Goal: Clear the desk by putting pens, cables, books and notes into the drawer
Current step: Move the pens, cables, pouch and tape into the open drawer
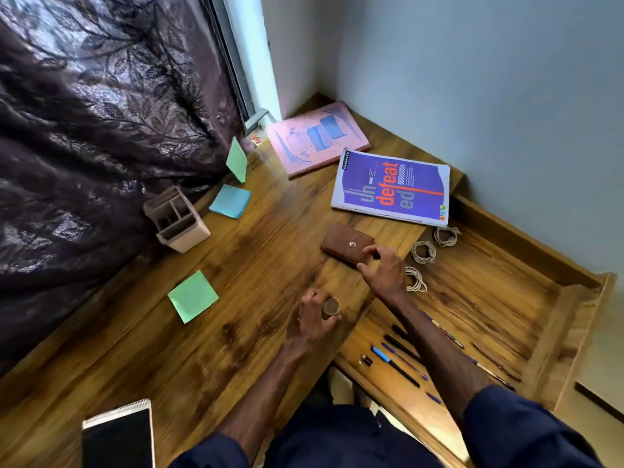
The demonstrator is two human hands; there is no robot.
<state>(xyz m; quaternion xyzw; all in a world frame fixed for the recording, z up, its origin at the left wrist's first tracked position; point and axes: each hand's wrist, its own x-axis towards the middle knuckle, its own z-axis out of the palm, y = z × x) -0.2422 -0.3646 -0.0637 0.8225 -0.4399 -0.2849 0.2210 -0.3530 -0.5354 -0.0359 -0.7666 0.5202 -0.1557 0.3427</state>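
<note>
Head view, looking down over the person's arms: the open drawer (526, 241) juts from the wooden desk (253, 238), and everything is easiest placed against it. Inside the drawer, three coiled cables (423, 251) lie toward its far end and a scatter of pens (395, 364) toward its near end, some partly hidden under the right forearm. Just beside the drawer, at the desk's edge, the right hand (381, 268) pinches the near end of a brown snap pouch (344, 246) between thumb and fingertips. The pouch lies flat on the wood, and one cable coil sits just past that wrist. A little farther from the drawer, the left hand (314, 315) is curled round a small round brown cup (331, 306) that stands on the desk. The purple book (391, 189) lies beyond the pouch, near the right hand but not touched, one corner reaching over the drawer's edge. The pink book (315, 138) lies past it in the wall corner. Well apart from the drawer, across the desk, lie a green sticky pad (193, 296), a blue sticky pad (230, 201) and a tilted pen holder (177, 219). A second green note (236, 159) leans against the dark curtain (84, 146). Farthest from the drawer, a spiral notepad (118, 434) lies at the desk's near corner, out of reach of both hands.
</note>
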